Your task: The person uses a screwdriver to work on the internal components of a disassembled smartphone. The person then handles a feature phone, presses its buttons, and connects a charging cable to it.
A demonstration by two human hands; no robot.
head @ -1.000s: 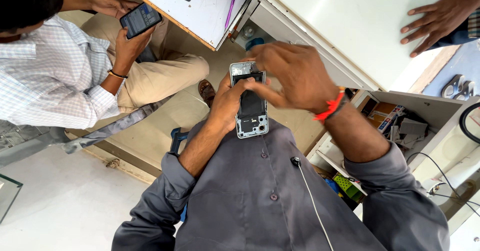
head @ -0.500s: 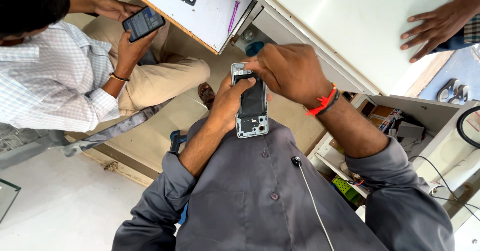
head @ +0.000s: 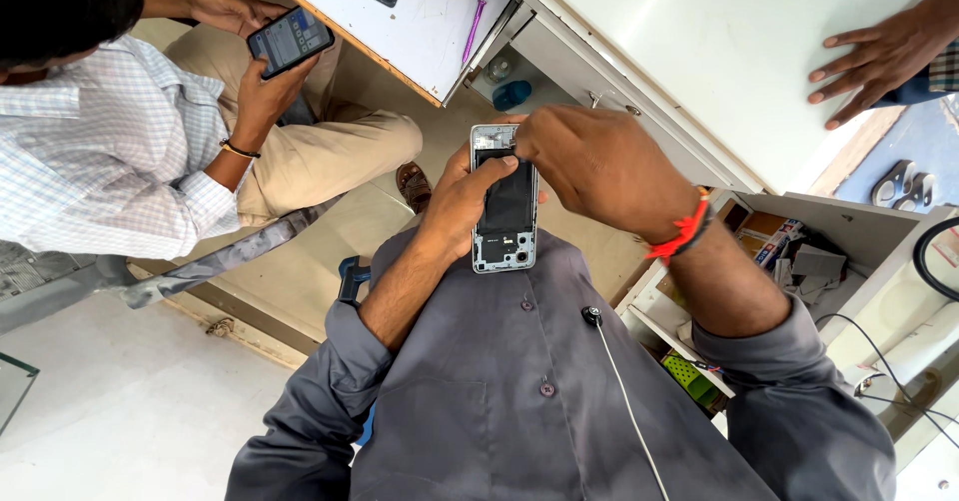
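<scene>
White bench (head: 759,51) overhead, open drawer under it, tiled floor below. Head view: left hand (head: 465,201) wraps around an opened phone (head: 504,201), back cover off, held upright just above the grey shirt. Right hand (head: 599,166) curls over the phone's top end, fingertips pinched on its upper edge. Seated person to the left holds another phone (head: 290,39); a third person's hand (head: 879,56) lies spread on the bench.

One head-worn camera looks steeply down, close over the wearer's chest, toward floor and counter edge (head: 639,111).
</scene>
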